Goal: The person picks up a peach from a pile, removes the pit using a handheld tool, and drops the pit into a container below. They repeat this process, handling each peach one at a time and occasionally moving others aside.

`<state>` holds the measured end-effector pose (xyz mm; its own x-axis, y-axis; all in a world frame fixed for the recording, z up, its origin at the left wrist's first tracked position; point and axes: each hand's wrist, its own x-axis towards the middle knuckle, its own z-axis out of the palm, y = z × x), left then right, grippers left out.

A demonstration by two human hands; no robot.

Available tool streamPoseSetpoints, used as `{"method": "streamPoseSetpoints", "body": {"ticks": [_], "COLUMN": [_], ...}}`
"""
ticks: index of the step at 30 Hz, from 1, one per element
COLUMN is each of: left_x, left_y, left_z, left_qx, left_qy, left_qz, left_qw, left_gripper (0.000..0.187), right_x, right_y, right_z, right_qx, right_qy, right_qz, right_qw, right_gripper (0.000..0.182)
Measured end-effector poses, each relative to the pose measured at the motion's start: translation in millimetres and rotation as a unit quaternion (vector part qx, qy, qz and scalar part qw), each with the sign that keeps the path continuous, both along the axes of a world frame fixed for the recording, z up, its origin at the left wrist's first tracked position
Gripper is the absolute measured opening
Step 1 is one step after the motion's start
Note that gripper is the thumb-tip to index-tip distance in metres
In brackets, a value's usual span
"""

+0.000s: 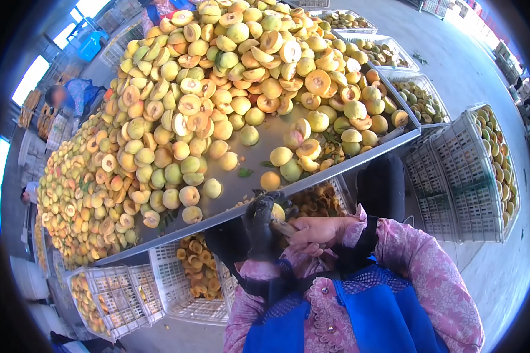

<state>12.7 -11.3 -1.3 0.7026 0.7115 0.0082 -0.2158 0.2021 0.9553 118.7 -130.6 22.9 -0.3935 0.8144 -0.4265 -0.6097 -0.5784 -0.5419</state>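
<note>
Snugly gloved left grip around peach

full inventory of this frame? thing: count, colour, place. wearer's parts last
peach pile: too many to count, yellow-green whole fruit and orange cut halves, heaped on the table
metal table: one, grey, centre, sloping across the view
white crates: several, white mesh, right of and under the table, some holding fruit
other person: one, blue top, far left behind the pile
blue apron: one, blue, bottom centre, over pink patterned sleeves
held peach: one, yellow, between the hands below the table edge
left hand: one, dark glove, gripping the held peach
right hand: one, bare, against the held peach
</note>
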Motion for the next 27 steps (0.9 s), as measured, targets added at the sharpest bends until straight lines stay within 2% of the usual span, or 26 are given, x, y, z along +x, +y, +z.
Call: {"method": "streamPoseSetpoints", "body": {"ticks": [1,3,4,5,6,7,8,9,10,11,12,13,14,15,16,17,18,19,21,22,24,25,27], "left_x": [1,3,3,3,4,2,0,-1,-1,-1,-1,1,4,5,3,1,0,-2,-4,-4,-8,-9,-11], "left_y": [-1,-5,-7,-9,-10,-7,-1,2,0,-2,-5,-9,-16,-20,-19,-15,-12,-8,-1,3,6,4,-4], "left_z": [2,7,8,10,12,15,19,22,23,24,25,24,22,20,16,12,9,6,7,9,18,25,35], "left_qx": [0.000,-0.162,-0.162,-0.048,0.067,0.067,0.287,0.492,0.492,0.428,0.363,0.364,0.077,-0.219,-0.219,0.103,0.413,0.413,0.354,0.353,0.446,0.447,0.309], "left_qy": [0.000,-0.032,-0.031,-0.009,0.013,0.014,0.040,0.064,0.063,0.072,0.080,0.080,0.021,-0.040,-0.039,0.021,0.079,0.079,0.119,0.118,0.113,0.113,0.079], "left_qz": [-0.001,-0.014,-0.014,-0.002,0.010,0.010,-0.021,-0.051,-0.051,-0.063,-0.074,-0.073,-0.048,-0.019,-0.019,-0.006,0.009,0.009,-0.147,-0.147,-0.163,-0.162,-0.192], "left_qw": [1.000,0.986,0.986,0.999,0.998,0.998,0.957,0.867,0.867,0.899,0.925,0.925,0.996,0.975,0.975,0.994,0.907,0.907,0.916,0.916,0.873,0.872,0.928], "left_gripper": [0.020,0.021,0.021,0.022,0.025,0.025,0.023,0.022,0.022,0.020,0.018,0.018,0.019,0.021,0.021,0.022,0.024,0.024,0.027,0.027,0.032,0.032,0.035], "right_x": [1,3,3,4,6,7,7,8,9,8,6,4,4,3,3,3,4,4,8,10,12,14,17], "right_y": [-1,-3,-3,-3,-2,-1,-1,-2,-2,-3,-4,-5,-6,-7,-8,-8,-8,-8,-9,-10,-10,-10,-11], "right_z": [2,1,2,5,16,23,22,19,16,10,2,-5,-11,-15,-19,-21,-21,-20,-9,-4,-19,-25,-28], "right_qx": [0.003,0.016,0.029,0.029,0.058,0.087,0.086,0.085,0.084,0.084,0.053,0.022,0.023,0.036,0.050,0.050,0.062,0.074,0.082,0.088,0.088,0.092,0.087], "right_qy": [0.005,0.006,0.011,0.011,-0.120,-0.249,-0.248,-0.256,-0.264,-0.264,-0.160,-0.054,-0.054,-0.019,0.016,0.016,-0.046,-0.107,-0.147,-0.185,-0.199,-0.217,-0.227], "right_qz": [-0.004,0.002,0.007,0.007,0.031,0.054,0.052,0.067,0.083,0.083,0.050,0.017,0.017,0.009,0.001,0.000,0.010,0.020,0.036,0.052,0.074,0.098,0.105], "right_qw": [1.000,1.000,1.000,1.000,0.991,0.963,0.963,0.961,0.957,0.957,0.984,0.998,0.998,0.999,0.999,0.999,0.997,0.991,0.985,0.977,0.973,0.967,0.964], "right_gripper": [0.005,0.005,0.006,0.006,0.007,0.008,0.008,0.009,0.009,0.009,0.009,0.009,0.009,0.008,0.008,0.008,0.009,0.009,0.009,0.010,0.009,0.009,0.009]}}
